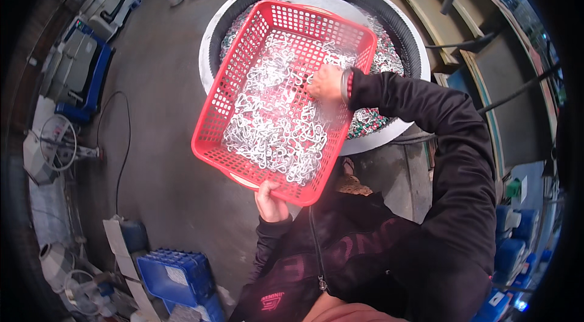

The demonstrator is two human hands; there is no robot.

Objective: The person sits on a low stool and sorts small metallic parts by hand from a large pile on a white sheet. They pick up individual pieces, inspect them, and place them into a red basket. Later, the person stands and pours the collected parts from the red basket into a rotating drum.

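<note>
The left hand (271, 201) clamps its grip on the near rim of a red perforated plastic basket (243, 66), thumb over the edge, holding it tilted above a large round grey tub (409, 33) with a black toothed rim. The right hand (325, 83) reaches into the basket, fingers curled down among a heap of small white metal hooks (274, 133); whether that grip pinches any cannot be told. Blue plastic crates (173, 273) stand on the concrete floor (158, 139) nearby.

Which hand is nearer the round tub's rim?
Right. The right hand is inside the red basket above the round tub; the left hand grips the basket's near edge.
</note>
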